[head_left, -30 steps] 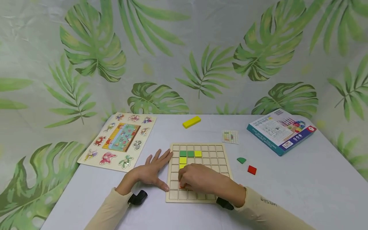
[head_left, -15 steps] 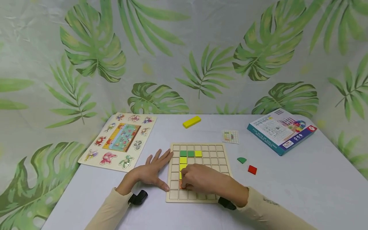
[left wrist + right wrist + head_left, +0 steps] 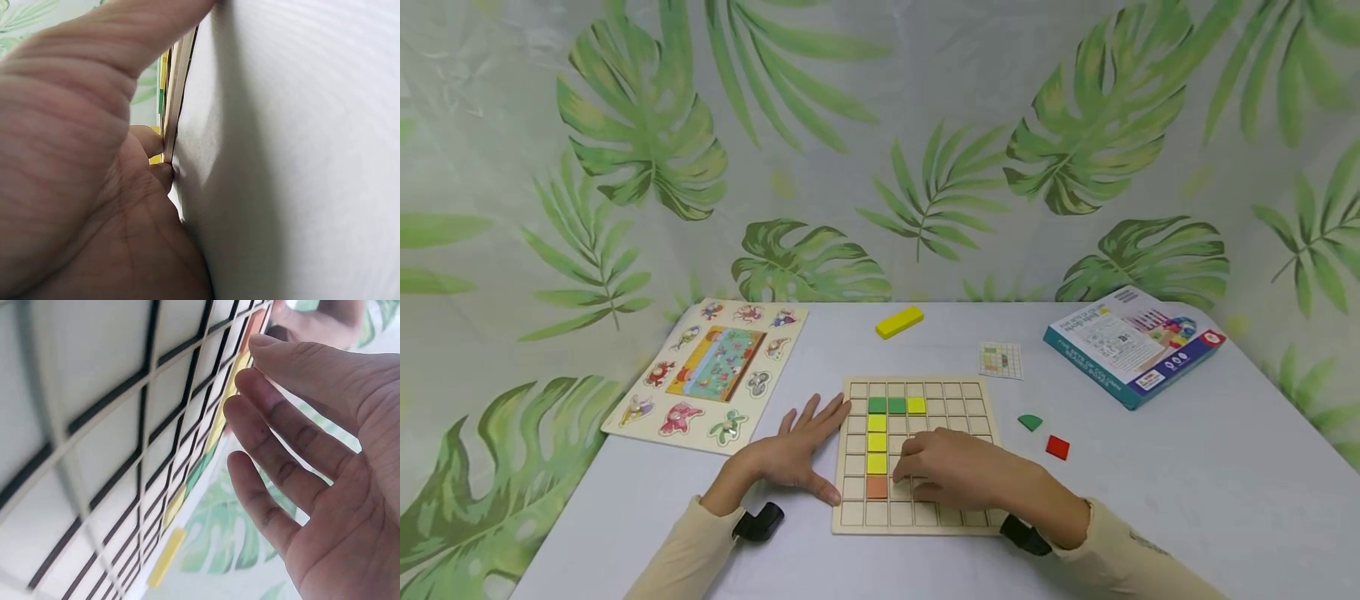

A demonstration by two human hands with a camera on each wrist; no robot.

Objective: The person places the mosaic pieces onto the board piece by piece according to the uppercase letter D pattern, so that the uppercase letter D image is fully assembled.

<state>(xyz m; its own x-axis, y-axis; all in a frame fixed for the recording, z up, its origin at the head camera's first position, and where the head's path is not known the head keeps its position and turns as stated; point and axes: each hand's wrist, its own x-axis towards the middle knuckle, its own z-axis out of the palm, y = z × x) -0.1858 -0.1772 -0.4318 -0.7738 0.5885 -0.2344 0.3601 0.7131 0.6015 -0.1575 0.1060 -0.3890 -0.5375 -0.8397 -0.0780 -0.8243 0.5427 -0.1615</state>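
Note:
A wooden grid board [image 3: 970,517] lies on the white table. In its second column sit a green square tile [image 3: 877,405], several yellow tiles [image 3: 877,442] below it and an orange tile [image 3: 876,487] lowest. Another green tile [image 3: 897,406] and a yellow tile [image 3: 916,405] continue the top row of pieces. My left hand [image 3: 793,454] rests at the board's left edge, fingers spread, fingertips touching the rim. Over the board, just right of the orange tile, hovers my right hand [image 3: 958,471]; the right wrist view shows its fingers [image 3: 259,434] loosely bent with nothing between them.
Right of the board lie a green quarter-circle piece [image 3: 1030,422] and a red square tile [image 3: 1057,447]. Behind them are a small pattern card [image 3: 1001,361] and a boxed set [image 3: 1135,346]. A yellow block [image 3: 899,322] lies at the back, a sea-animal puzzle board [image 3: 632,425] at left.
My right hand has let go of the orange tile, which now shows fully in its cell, and has moved right. The left hand stays at the board's edge.

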